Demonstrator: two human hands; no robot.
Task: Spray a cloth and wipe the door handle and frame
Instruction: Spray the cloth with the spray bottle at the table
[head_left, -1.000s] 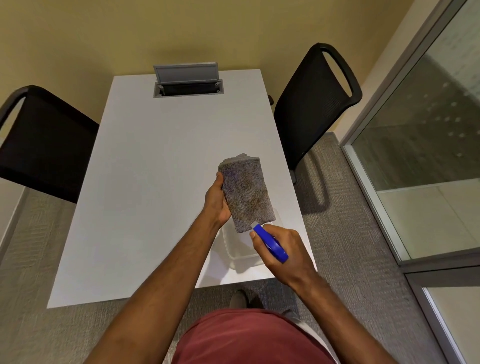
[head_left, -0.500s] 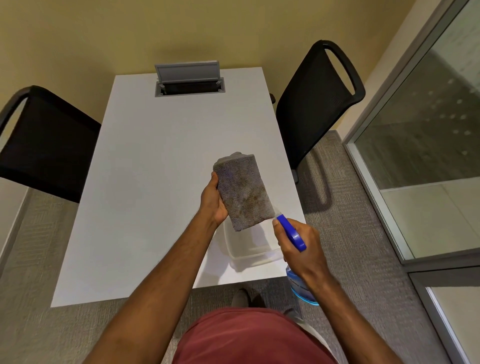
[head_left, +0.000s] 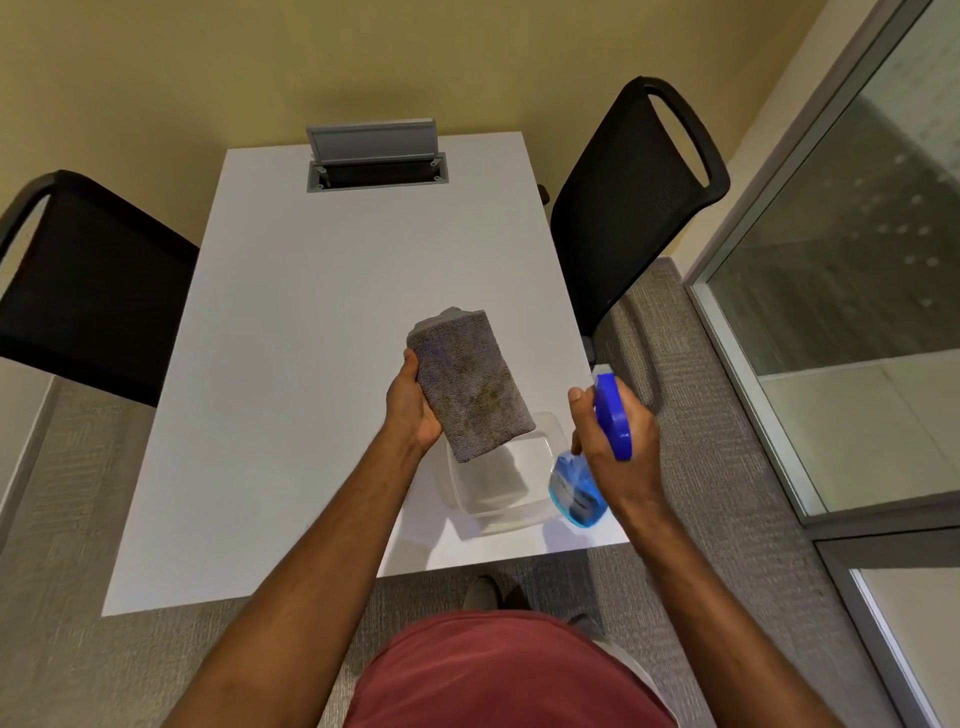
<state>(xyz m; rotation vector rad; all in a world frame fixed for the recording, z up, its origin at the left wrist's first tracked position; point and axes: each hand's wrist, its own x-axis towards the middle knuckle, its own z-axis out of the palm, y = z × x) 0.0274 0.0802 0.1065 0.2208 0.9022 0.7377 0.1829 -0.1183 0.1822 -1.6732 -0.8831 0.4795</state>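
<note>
A folded grey cloth (head_left: 470, 384) is held flat-side up above the white table (head_left: 291, 364); my left hand (head_left: 413, 405) grips its left edge from below. My right hand (head_left: 618, 441) is curled round a spray bottle (head_left: 579, 486) with a blue trigger head (head_left: 612, 415) and blue liquid, held off to the right of the cloth with a gap between them. The bottle's neck is hidden by my fingers. No door handle is in view.
A clear plastic tub (head_left: 493, 478) sits on the table's near right corner under the cloth. Black chairs stand left (head_left: 88, 291) and right (head_left: 634, 197) of the table. A grey cable box (head_left: 376, 156) is open at the far edge. Glass partition with metal frame (head_left: 758, 374) at right.
My right hand has drawn the spray bottle away from the cloth's lower edge, out to the right and slightly up. The cloth in my left hand has stayed nearly still.
</note>
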